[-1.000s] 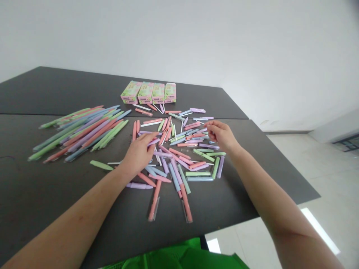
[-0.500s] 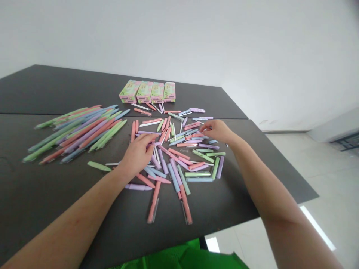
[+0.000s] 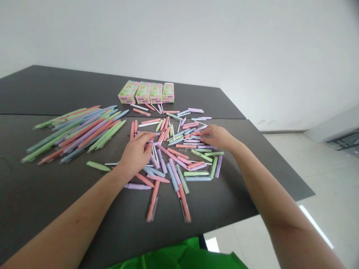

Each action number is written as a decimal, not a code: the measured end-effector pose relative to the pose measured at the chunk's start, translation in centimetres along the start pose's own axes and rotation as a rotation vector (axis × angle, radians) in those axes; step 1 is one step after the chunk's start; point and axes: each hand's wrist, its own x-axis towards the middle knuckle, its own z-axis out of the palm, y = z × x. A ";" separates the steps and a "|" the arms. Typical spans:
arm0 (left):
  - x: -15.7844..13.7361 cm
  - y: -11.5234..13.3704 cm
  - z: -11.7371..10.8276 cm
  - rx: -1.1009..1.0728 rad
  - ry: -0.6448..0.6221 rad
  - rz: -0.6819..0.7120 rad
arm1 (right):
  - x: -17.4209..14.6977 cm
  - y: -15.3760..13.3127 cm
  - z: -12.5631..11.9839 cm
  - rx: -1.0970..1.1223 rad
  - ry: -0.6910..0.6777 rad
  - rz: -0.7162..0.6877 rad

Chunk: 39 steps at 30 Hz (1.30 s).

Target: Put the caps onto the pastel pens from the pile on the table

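Observation:
Loose pen parts in pink, purple, blue and green (image 3: 175,175) lie scattered over the dark table, with thin white refills (image 3: 148,124) among them. My left hand (image 3: 136,152) rests over the left side of the pile, its thumb and fingers closed on a purple pen part (image 3: 155,144) that pokes out past the fingertips. At the pile's right side, my right hand (image 3: 217,136) reaches down with bent fingers. Its fingertips are at the end of a blue pen part (image 3: 195,137); whether they grip it is hard to make out.
A stack of longer coloured pens (image 3: 81,130) with clear ends lies to the left. Several green-and-pink boxes (image 3: 143,92) stand in a row at the back. A single green pen part (image 3: 98,166) lies left of my left hand. The table's right edge (image 3: 280,160) borders a tiled floor.
My right hand has moved slightly down and nearer the pile, its fingertips now at the blue part. My left hand has hardly moved. The view has shifted a little.

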 end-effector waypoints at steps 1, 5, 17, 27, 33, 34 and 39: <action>0.0 0.0 0.0 -0.003 0.009 0.004 | -0.1 0.1 -0.3 0.054 0.012 0.000; 0.0 0.3 -0.1 -0.030 0.054 0.036 | -1.0 -0.6 -1.8 0.340 0.083 0.042; -0.7 2.0 -0.3 -0.592 -0.112 0.027 | -2.2 -9.8 0.2 1.155 -0.021 -0.060; -0.5 2.4 -0.9 -0.444 -0.087 0.011 | -2.6 -10.1 2.3 1.524 0.019 -0.053; -0.5 2.2 -0.7 -0.435 -0.107 0.075 | -2.7 -9.5 3.0 1.562 0.052 -0.059; -0.5 2.2 -0.7 -0.427 -0.113 0.096 | -2.7 -9.4 3.1 1.572 0.043 -0.063; -0.5 2.1 -0.6 -0.373 -0.107 0.171 | -2.8 -9.5 3.3 1.652 0.001 -0.091</action>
